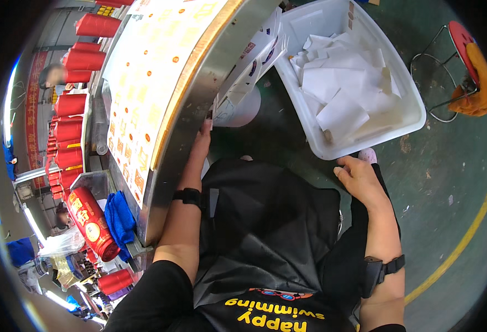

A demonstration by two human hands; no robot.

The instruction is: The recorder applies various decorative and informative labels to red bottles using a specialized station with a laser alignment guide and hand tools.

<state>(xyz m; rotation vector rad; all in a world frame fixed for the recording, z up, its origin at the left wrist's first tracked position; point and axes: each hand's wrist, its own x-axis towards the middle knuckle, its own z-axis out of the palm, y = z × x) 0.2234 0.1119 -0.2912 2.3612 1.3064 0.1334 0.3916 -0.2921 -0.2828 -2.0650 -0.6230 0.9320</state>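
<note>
My left hand [202,139] reaches forward under the metal edge of the work table [191,99], its fingertips at a white printed sheet [224,108] hanging off the table edge. My right hand [358,176] rests near the front rim of a white plastic bin [404,83], which holds several white paper sheets [343,83]; the fingers look loosely curled with nothing in them. A black apron covers my lap between both forearms, and each wrist wears a black band.
A long printed sheet with orange marks [149,72] lies on the table. Red cylindrical cans [91,221] and a blue cloth [120,218] sit to the left. A red stool with an orange cloth [473,72] stands on the green floor at right, beside a yellow line [470,232].
</note>
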